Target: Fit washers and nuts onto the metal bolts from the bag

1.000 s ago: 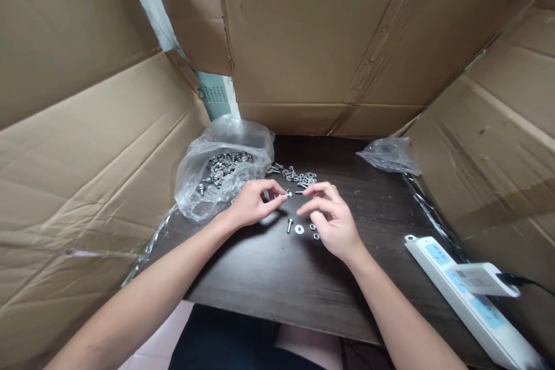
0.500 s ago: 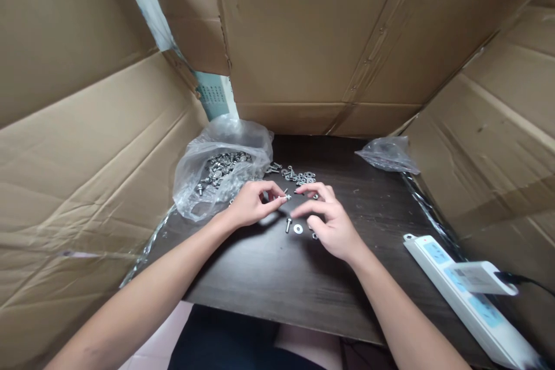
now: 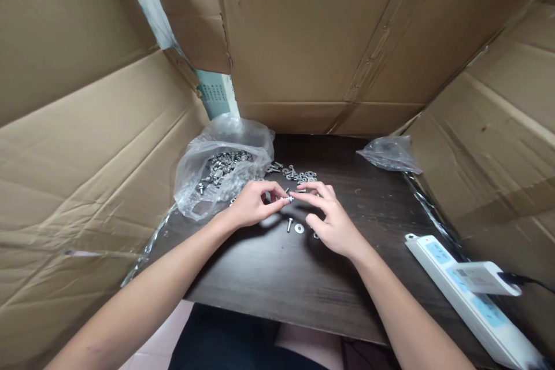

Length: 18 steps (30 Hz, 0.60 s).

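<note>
My left hand [image 3: 254, 203] pinches a small silver bolt [image 3: 289, 198] between thumb and forefinger, just above the dark wooden table [image 3: 281, 277]. My right hand [image 3: 332, 219] reaches in from the right, its fingertips touching the bolt's tip; I cannot make out whether they hold a small part. Below the hands a loose bolt [image 3: 289, 224] and a flat washer [image 3: 299, 228] lie on the table. A scatter of nuts and washers [image 3: 299, 175] sits just beyond my fingers.
A clear plastic bag of bolts [image 3: 221, 170] lies open at the left rear. A smaller crumpled plastic bag [image 3: 388, 155] rests at the right rear. A white power strip [image 3: 468, 295] runs along the right edge. Cardboard walls [image 3: 325, 40] enclose the table on three sides.
My right hand has moved left and closed the gap, so its fingertips now meet the bolt held in my left hand. The left hand has hardly moved.
</note>
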Tool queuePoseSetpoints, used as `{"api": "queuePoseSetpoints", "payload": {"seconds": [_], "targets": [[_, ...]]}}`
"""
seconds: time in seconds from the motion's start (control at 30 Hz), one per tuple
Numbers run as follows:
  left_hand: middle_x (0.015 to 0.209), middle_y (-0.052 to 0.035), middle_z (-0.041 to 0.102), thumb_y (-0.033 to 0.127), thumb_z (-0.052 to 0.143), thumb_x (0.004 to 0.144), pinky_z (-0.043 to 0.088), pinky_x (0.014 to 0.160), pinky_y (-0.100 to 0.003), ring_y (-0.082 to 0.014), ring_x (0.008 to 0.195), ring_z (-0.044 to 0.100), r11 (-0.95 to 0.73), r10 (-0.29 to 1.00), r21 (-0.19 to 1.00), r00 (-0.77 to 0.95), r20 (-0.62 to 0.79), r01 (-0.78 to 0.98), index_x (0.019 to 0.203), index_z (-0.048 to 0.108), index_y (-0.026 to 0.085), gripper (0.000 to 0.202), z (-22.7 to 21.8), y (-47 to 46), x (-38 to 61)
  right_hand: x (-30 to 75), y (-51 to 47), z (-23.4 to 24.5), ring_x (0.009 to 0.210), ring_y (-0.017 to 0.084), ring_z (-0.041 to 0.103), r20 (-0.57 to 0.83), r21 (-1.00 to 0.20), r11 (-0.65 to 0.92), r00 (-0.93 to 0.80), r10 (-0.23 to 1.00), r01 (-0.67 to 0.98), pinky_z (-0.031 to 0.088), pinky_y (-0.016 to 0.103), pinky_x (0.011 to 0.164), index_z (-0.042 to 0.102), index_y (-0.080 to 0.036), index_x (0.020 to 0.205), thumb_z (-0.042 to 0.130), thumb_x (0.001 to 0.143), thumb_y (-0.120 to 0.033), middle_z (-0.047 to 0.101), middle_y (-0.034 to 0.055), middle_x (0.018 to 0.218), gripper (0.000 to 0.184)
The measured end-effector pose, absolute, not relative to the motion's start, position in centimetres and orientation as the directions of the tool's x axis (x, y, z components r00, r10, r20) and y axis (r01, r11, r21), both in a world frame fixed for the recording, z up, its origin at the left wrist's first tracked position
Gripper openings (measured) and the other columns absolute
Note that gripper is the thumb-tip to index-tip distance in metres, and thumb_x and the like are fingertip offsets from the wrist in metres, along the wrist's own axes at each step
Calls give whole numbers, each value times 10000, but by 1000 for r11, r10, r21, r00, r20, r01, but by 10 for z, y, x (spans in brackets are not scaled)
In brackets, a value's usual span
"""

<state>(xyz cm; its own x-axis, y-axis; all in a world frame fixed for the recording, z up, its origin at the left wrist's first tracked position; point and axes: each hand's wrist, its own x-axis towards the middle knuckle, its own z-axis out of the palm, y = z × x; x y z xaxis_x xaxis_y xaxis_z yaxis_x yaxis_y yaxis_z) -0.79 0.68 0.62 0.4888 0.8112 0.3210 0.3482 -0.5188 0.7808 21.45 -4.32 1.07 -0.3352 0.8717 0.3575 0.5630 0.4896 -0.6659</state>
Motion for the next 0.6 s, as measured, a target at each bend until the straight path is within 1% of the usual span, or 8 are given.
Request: {"api": "queuePoseSetpoints", "payload": {"seconds": [0.07,0.13,0.2,0.3,0.37,0.43,0.53,0.6], "targets": [[763,-23,721,283,689,865,423,583,-204,-110,650,602,-510,818,780,484,309,364,859,746,154,142,5,8,-9,213,-46,16,1115,253,516,427,-697,561,-371,825,446,470,456,1002,803,-271,906,464,752,-57,599,42,1248,429],[770,-23,724,285,690,866,425,587,-205,-112,661,606,-504,821,783,482,305,363,861,748,155,143,5,8,-9,212,-46,15,1086,251,521,477,-674,585,-340,811,451,483,448,979,804,-269,978,472,745,-61,591,53,1244,455],[780,-24,726,298,693,869,418,579,-206,-112,665,607,-506,816,792,486,312,342,868,749,156,153,6,7,-9,213,-43,9,1075,271,511,468,-602,547,-298,832,581,471,493,988,758,-251,1191,497,766,-87,556,85,1296,525],[765,-23,720,316,693,872,408,562,-207,-109,647,598,-513,809,799,487,328,314,871,748,156,170,7,6,-8,216,-39,-1,1098,328,482,366,-478,416,-255,895,773,437,581,977,789,-234,1107,513,811,-136,547,112,1330,417],[759,-22,718,319,690,874,411,563,-206,-109,643,597,-517,807,795,490,329,317,869,748,157,172,7,6,-8,216,-39,-1,1081,307,494,348,-542,387,-220,911,746,441,566,992,773,-238,1152,504,811,-129,557,108,1306,447],[767,-24,724,310,686,872,422,573,-207,-112,652,607,-517,808,789,492,323,332,863,747,157,164,5,7,-8,215,-42,4,1078,267,514,352,-666,436,-259,899,606,448,523,1019,756,-274,1189,482,789,-100,554,75,1309,515],[774,-27,728,301,686,865,430,575,-208,-119,664,619,-497,824,791,480,301,357,860,748,158,156,4,9,-9,212,-46,13,1092,250,520,410,-737,522,-331,850,428,460,474,999,810,-283,898,471,749,-81,581,37,1270,422],[767,-25,726,305,688,864,429,572,-209,-120,662,619,-487,831,796,472,294,361,863,751,160,158,5,9,-9,211,-46,16,1114,253,531,453,-748,532,-280,846,397,471,448,968,799,-281,984,478,732,-84,591,47,1238,453]]}}
